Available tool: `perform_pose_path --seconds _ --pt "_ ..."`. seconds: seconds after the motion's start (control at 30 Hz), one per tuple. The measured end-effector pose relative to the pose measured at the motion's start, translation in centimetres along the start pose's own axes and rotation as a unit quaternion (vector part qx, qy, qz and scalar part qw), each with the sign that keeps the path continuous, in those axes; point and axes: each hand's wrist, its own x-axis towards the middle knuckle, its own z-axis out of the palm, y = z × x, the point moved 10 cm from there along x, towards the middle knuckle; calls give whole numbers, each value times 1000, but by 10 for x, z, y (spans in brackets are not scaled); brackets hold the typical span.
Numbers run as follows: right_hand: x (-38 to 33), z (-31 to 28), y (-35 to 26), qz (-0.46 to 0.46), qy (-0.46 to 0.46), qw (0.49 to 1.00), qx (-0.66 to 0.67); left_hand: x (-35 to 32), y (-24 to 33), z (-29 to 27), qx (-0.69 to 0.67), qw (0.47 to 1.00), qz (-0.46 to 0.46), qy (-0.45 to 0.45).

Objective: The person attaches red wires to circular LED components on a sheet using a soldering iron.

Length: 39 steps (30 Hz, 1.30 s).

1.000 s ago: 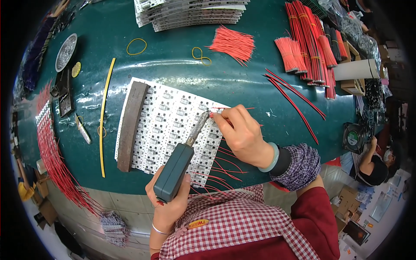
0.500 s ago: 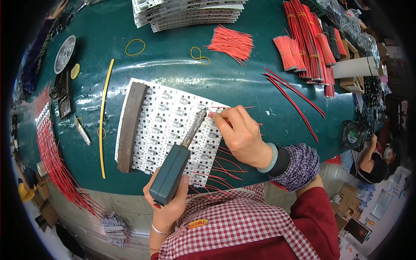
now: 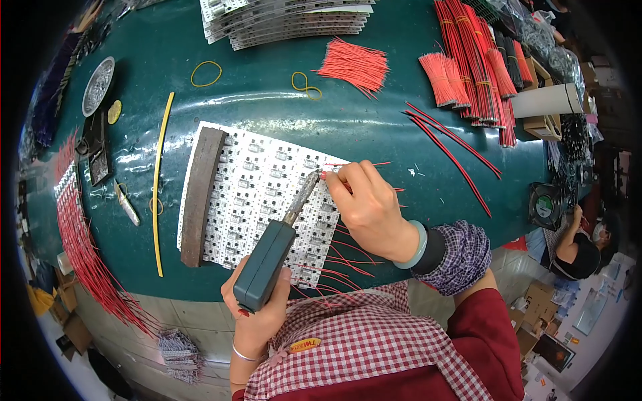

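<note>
My left hand (image 3: 262, 321) is wrapped round a dark green soldering gun (image 3: 266, 267). Its long metal tip reaches up and right to the right edge of a white circuit board panel (image 3: 257, 177). At that spot my right hand (image 3: 378, 214) pinches a short red wire (image 3: 324, 175), its end against the board beside the tip. Exactly where tip and wire meet is too small to tell. Several other red wires trail off the panel's right edge below my right hand. A curved brown bar (image 3: 202, 200) lies across the panel's left side.
A stack of circuit boards (image 3: 287, 28) and a red wire pile (image 3: 353, 65) lie at the far side. Red wire bundles (image 3: 478, 67) are at far right, loose red wires (image 3: 455, 167) nearer. A yellow strip (image 3: 160, 187) and wired boards (image 3: 80, 220) are left. Another person (image 3: 582, 247) sits right.
My right hand has shifted slightly left along the panel's edge. The soldering gun stays almost in place, its tip at nearly the same spot.
</note>
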Motion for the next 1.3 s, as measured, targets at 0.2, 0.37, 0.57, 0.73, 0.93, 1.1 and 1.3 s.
perform_pose_path --seconds 0.2,0.37,0.57,0.73,0.93,1.1,1.3 --pt "0 4 -2 3 -10 1000 -27 0 3 0 14 1000 15 -3" --pt "2 2 -2 9 -8 1000 -23 0 4 -5 3 999 31 13" --pt "1 3 1 39 -10 999 -6 1 0 -2 -6 1000 22 1" --pt "1 2 -2 7 -5 1000 -17 2 -3 0 0 1000 17 -8" --pt "0 2 -2 12 3 1000 -15 5 3 1 6 1000 19 -10" --pt "0 2 -1 16 3 1000 -11 3 3 -1 8 999 53 -2" --pt "0 2 -2 16 2 1000 -19 -2 3 -7 -4 999 50 15"
